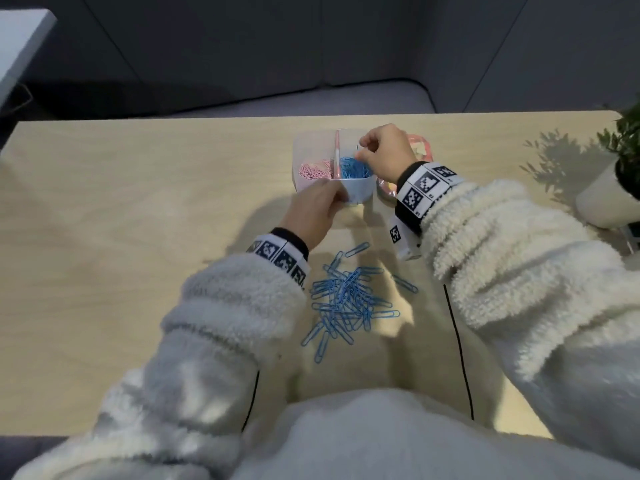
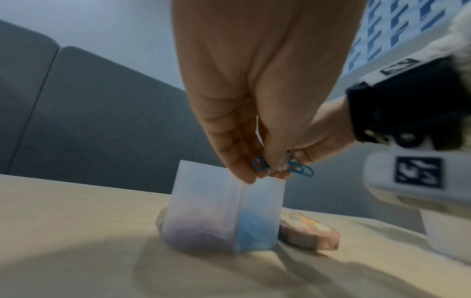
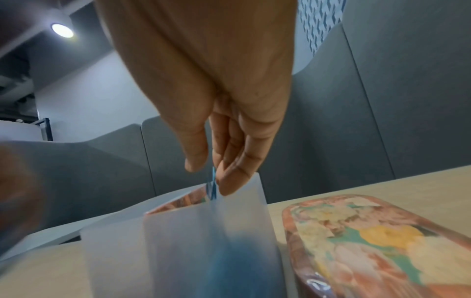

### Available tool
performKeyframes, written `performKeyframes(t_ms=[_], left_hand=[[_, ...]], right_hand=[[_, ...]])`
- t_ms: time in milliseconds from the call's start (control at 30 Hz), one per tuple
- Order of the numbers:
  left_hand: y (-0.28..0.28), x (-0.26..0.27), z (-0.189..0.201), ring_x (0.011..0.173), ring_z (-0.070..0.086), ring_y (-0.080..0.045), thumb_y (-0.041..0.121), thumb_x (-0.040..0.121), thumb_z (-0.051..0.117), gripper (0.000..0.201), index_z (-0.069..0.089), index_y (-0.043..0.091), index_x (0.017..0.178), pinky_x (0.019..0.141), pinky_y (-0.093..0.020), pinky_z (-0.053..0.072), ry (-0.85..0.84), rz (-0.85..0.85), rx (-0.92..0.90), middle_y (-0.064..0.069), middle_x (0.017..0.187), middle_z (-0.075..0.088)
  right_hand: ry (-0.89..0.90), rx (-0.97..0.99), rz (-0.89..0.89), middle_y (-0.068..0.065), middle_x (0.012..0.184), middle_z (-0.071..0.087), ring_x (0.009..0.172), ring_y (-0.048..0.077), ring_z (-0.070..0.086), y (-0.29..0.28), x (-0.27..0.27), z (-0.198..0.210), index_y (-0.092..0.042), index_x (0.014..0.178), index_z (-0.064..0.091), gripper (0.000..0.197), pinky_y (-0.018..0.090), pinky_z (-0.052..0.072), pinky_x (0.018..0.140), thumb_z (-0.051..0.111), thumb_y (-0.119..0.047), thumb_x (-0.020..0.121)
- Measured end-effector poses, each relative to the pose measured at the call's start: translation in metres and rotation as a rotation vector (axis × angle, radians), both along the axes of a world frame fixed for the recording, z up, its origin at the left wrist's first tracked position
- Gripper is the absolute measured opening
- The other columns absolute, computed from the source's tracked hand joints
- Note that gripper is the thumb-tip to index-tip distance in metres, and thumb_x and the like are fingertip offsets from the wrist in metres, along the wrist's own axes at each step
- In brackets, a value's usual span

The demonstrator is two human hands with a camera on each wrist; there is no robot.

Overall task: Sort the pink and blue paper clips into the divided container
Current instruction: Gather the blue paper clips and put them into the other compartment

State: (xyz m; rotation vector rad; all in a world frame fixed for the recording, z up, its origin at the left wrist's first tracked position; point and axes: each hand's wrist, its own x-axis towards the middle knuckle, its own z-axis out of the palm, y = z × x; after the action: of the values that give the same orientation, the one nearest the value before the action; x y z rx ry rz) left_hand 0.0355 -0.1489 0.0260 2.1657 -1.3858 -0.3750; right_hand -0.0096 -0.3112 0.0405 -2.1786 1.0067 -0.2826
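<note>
A translucent divided container stands mid-table, with pink paper clips in its left half and blue paper clips in its right half. My left hand pinches the container's near rim, thumb on the outside wall. My right hand hovers over the blue half and pinches a few blue clips, which also show in the left wrist view as blue clips just above the container. A loose pile of blue clips lies on the table between my forearms.
A pink patterned lid lies flat just right of the container, partly under my right wrist. A potted plant stands at the table's right edge. Bare wooden table stretches to the left.
</note>
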Motion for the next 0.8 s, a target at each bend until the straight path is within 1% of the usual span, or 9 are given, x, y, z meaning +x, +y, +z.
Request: performKeyframes(t_ms=[67, 133, 233, 333, 467, 533, 633, 700, 800], left_hand=[[-0.021, 0.010, 0.006, 0.096, 0.057, -0.029, 0.004, 0.090, 0.047, 0.017, 0.061, 0.002, 0.098, 0.073, -0.021, 0.031, -0.031, 0.086, -0.038, -0.017, 0.104, 0.062], [-0.040, 0.018, 0.008, 0.097, 0.056, -0.031, 0.004, 0.089, 0.045, 0.019, 0.060, 0.002, 0.100, 0.078, -0.028, 0.036, -0.059, 0.134, -0.061, -0.018, 0.106, 0.060], [-0.067, 0.027, 0.009, 0.104, 0.054, -0.032, 0.011, 0.090, 0.045, 0.023, 0.061, 0.005, 0.106, 0.084, -0.035, 0.036, -0.093, 0.123, 0.018, -0.018, 0.110, 0.060], [-0.083, 0.030, 0.006, 0.104, 0.054, -0.034, 0.012, 0.090, 0.044, 0.025, 0.065, 0.007, 0.103, 0.085, -0.039, 0.039, -0.208, 0.021, 0.153, -0.019, 0.107, 0.064], [-0.076, 0.026, -0.006, 0.082, 0.059, -0.032, 0.004, 0.079, 0.055, 0.014, 0.068, 0.005, 0.079, 0.072, -0.037, 0.052, -0.399, -0.007, 0.022, -0.011, 0.082, 0.071], [-0.062, 0.023, -0.009, 0.082, 0.062, -0.031, 0.003, 0.079, 0.057, 0.017, 0.072, 0.009, 0.083, 0.073, -0.036, 0.054, -0.381, -0.012, -0.072, -0.006, 0.090, 0.074], [-0.025, 0.010, -0.024, 0.087, 0.059, -0.032, 0.013, 0.087, 0.043, 0.028, 0.070, 0.010, 0.091, 0.075, -0.039, 0.046, -0.321, -0.056, -0.082, -0.009, 0.094, 0.071], [0.004, 0.001, -0.036, 0.088, 0.059, -0.033, 0.019, 0.085, 0.044, 0.028, 0.069, 0.011, 0.095, 0.078, -0.040, 0.045, -0.282, -0.099, -0.003, -0.012, 0.094, 0.069], [0.038, -0.011, -0.052, 0.111, 0.048, -0.031, 0.039, 0.084, 0.056, 0.045, 0.057, 0.012, 0.120, 0.097, -0.039, 0.036, -0.166, -0.132, 0.346, -0.012, 0.119, 0.057]], right_hand=[[-0.043, 0.001, -0.027, 0.016, 0.107, 0.067, 0.102, 0.027, 0.060, 0.000, -0.005, -0.002, 0.000, 0.105, 0.066, 0.024, 0.034, 0.046, 0.096, 0.058, -0.011, 0.086], [-0.131, -0.004, -0.061, 0.014, 0.106, 0.068, 0.101, 0.027, 0.062, 0.001, -0.016, -0.004, -0.001, 0.105, 0.066, 0.024, 0.035, 0.048, 0.096, 0.052, -0.008, 0.088], [-0.263, -0.003, -0.062, 0.007, 0.085, 0.065, 0.074, 0.018, 0.060, 0.009, -0.041, -0.008, -0.003, 0.092, 0.069, 0.021, 0.019, 0.049, 0.074, 0.049, -0.001, 0.083], [-0.324, 0.118, -0.051, 0.005, 0.074, 0.062, 0.062, 0.019, 0.058, 0.018, -0.063, -0.019, -0.011, 0.083, 0.065, 0.022, 0.031, 0.053, 0.066, 0.046, -0.001, 0.081], [-0.154, 0.121, 0.026, 0.003, 0.078, 0.062, 0.070, 0.018, 0.057, 0.031, -0.085, -0.032, -0.009, 0.090, 0.067, 0.024, 0.035, 0.052, 0.071, 0.045, -0.001, 0.086], [-0.014, 0.082, 0.129, 0.010, 0.091, 0.067, 0.076, 0.017, 0.054, 0.036, -0.094, -0.044, -0.004, 0.099, 0.067, 0.023, 0.033, 0.050, 0.078, 0.049, -0.002, 0.085], [0.211, 0.059, 0.360, 0.013, 0.116, 0.061, 0.099, 0.022, 0.056, 0.044, -0.103, -0.061, -0.006, 0.117, 0.060, 0.036, 0.027, 0.043, 0.089, 0.059, -0.009, 0.082], [0.315, 0.035, 0.550, 0.014, 0.124, 0.051, 0.113, 0.026, 0.049, 0.050, -0.103, -0.067, -0.006, 0.128, 0.051, 0.055, 0.031, 0.040, 0.098, 0.067, -0.014, 0.076], [0.412, -0.064, 0.692, 0.011, 0.127, 0.043, 0.116, 0.026, 0.040, 0.060, -0.100, -0.070, -0.010, 0.134, 0.044, 0.076, 0.038, 0.039, 0.099, 0.076, -0.024, 0.067]])
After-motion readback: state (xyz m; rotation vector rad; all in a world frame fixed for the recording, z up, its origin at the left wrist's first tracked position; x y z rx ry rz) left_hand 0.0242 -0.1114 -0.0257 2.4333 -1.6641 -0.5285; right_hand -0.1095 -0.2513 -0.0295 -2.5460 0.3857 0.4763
